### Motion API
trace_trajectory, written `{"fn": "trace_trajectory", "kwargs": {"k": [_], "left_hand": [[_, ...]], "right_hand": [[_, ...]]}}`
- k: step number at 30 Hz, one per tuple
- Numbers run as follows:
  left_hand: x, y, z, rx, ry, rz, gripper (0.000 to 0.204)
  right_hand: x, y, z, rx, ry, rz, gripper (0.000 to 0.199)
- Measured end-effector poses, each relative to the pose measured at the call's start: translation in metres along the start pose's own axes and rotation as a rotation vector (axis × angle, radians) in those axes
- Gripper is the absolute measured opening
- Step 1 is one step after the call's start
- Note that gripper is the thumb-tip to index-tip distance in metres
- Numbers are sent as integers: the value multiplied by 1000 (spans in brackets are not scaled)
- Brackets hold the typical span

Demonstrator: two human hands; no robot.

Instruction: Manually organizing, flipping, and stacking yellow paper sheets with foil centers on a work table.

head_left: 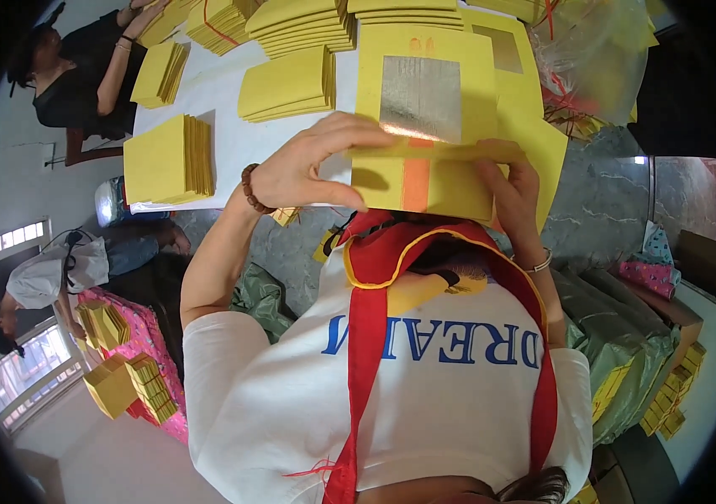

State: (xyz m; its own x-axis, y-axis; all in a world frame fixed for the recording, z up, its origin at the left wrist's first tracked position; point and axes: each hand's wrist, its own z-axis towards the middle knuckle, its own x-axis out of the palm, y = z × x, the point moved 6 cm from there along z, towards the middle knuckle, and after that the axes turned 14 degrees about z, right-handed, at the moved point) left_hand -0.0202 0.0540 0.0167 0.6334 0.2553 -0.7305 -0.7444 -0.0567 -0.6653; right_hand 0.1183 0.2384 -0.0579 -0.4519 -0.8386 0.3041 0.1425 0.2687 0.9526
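Head view shows left hand (307, 168) and right hand (516, 186) both pinching the folded lower edge of a yellow paper sheet (425, 109) with a silver foil square (422, 98), on the white counter (232, 139) beside yellow paper stacks (287, 84)

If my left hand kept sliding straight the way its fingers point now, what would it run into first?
Your left hand points across the folded yellow paper sheet toward your right hand; it would likely meet those fingers first.

The right hand (513, 189) lies half hidden behind the folded yellow paper sheet with the silver foil square (425, 109), whose lower edge hides behind the red collar (392, 244).
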Motion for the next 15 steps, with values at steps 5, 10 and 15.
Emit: {"fn": "trace_trajectory", "kwargs": {"k": [5,10,15], "left_hand": [[4,11,1,44,-179,545,39],[4,-9,-9,121,-189,620,38],[10,-23,-20,134,-167,518,30]], "right_hand": [[0,12,8,-87,90,-64,24],[19,53,-1,-506,178,-509,27],[25,55,-14,-507,425,-735,27]]}}
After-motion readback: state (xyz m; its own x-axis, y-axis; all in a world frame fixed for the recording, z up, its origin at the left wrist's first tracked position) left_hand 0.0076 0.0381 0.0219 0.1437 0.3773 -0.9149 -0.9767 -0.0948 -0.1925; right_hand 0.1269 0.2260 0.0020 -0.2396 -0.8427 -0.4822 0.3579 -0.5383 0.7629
